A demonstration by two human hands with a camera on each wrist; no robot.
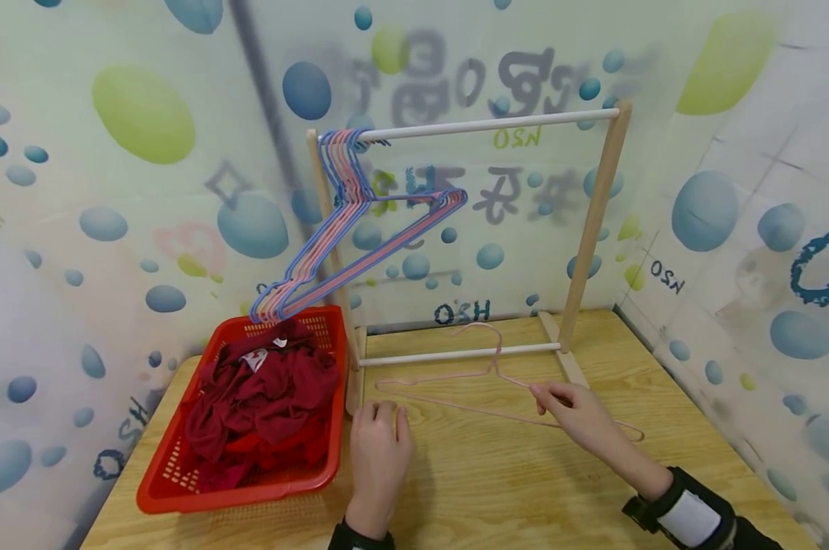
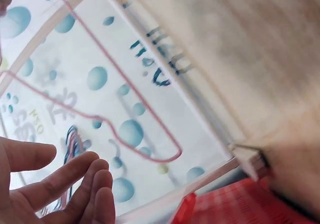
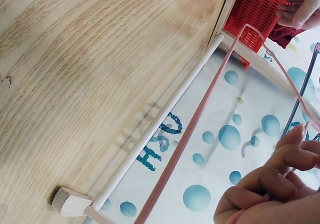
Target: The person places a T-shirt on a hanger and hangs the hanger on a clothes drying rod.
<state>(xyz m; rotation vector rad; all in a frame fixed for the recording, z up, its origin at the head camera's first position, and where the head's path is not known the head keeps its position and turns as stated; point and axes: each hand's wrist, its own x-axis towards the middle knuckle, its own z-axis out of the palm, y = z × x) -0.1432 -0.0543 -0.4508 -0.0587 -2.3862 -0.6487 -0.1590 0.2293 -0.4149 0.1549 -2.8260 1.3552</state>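
A pink clothes hanger (image 1: 448,401) is held above the table in front of the rack. My right hand (image 1: 575,416) pinches its sloping shoulder near the neck, with the hook pointing up. In the right wrist view, the fingers of the right hand (image 3: 270,179) curl at the hanger (image 3: 200,106). My left hand (image 1: 381,458) hovers beside the basket, apart from the hanger. The left wrist view shows the left hand (image 2: 65,189) with fingers extended and nothing between them. Dark red garments (image 1: 270,389) lie heaped in a red plastic basket (image 1: 238,500).
A wooden rack (image 1: 595,202) with a white top rail (image 1: 490,124) stands at the back. Several blue and pink hangers (image 1: 338,229) hang bunched at its left end, above the basket. Patterned walls border the wooden table (image 1: 497,489).
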